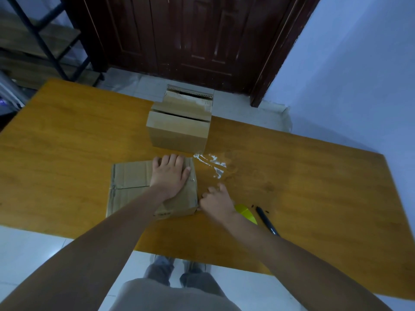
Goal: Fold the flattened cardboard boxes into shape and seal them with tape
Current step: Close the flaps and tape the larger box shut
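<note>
Two cardboard boxes (179,129) were counted on the tabletop (67,135). The near box (130,176) was pressed flat-fingered by the left hand (169,175); its right edge was pinched by the right hand (216,202).

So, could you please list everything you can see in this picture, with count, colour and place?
flat cardboard box: one, brown, near middle of the table, under the left hand
folded cardboard box: one, brown, far table edge, top flaps not fully closed
clear tape strip: one, shiny, on the table right of the flat box
yellow object: one, partly hidden behind the right wrist
pen: one, black, right of the yellow object
table: one, orange-brown wood
door: one, dark red-brown, behind the table
shelf rack: one, black frame, far left
hands: left hand pressing flat on the flat box; right hand at that box's right edge, fingers curled
</note>
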Tool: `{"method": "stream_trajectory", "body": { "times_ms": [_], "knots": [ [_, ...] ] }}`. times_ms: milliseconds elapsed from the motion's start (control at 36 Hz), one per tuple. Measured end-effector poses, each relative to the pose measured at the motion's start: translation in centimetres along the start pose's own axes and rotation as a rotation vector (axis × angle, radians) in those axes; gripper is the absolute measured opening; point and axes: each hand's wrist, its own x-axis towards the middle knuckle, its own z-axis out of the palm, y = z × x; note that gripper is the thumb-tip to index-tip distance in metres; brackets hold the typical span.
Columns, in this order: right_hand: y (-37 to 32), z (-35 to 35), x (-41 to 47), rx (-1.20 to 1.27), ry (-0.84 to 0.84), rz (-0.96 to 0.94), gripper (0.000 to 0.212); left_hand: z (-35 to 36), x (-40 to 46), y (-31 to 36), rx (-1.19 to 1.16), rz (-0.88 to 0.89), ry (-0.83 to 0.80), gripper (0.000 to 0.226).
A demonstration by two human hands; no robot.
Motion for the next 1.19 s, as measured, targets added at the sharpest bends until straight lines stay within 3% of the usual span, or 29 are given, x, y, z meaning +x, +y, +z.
{"method": "stream_trajectory", "body": {
  "times_ms": [194,333,444,528,639,750,833,972,1083,1194],
  "knots": [
    [1.1,-1.9,1.1,0.002,-0.086,-0.021,0.033,0.2,0.0,0.0,0.009,0.001,-0.017,0.074],
    [2.2,-3.7,3.0,0.024,-0.123,-0.059,0.024,0.1,0.1,0.2,0.033,-0.003,-0.014,0.081],
    [2.9,-2.3,3.5,0.216,-0.153,0.027,0.039,0.2,-0.1,0.0,0.048,0.006,-0.018,0.082],
    [3.3,0.2,3.2,0.466,-0.2,0.144,0.049,0.0,0.0,-0.2,0.0,0.001,-0.067,0.062],
    [4.5,1.7,3.6,0.988,-0.3,0.35,0.038,-1.4,1.0,-0.9,-0.27,-0.02,-0.135,0.053],
    [5.3,1.3,4.5,1.275,-0.27,0.543,0.045,-3.8,1.2,-4.0,-0.56,-0.265,0.041,0.043],
    [5.3,0.3,5.0,1.424,-0.234,0.627,0.052,-5.2,1.1,-7.3,-0.584,-0.496,0.131,0.042],
    [3.7,-1.6,6.5,1.526,-0.334,0.699,0.09,-5.9,-1.1,-12.5,-0.69,-0.919,-0.06,0.057],
    [1.6,-3.5,6.6,1.684,-0.426,0.707,0.106,-5.4,-3.3,-12.9,-1.091,-0.996,-0.242,0.065],
    [1.1,-4.2,6.9,1.784,-0.426,0.688,0.112,-5.8,-4.0,-12.4,-1.113,-1.03,-0.288,0.07]
  ]
}}
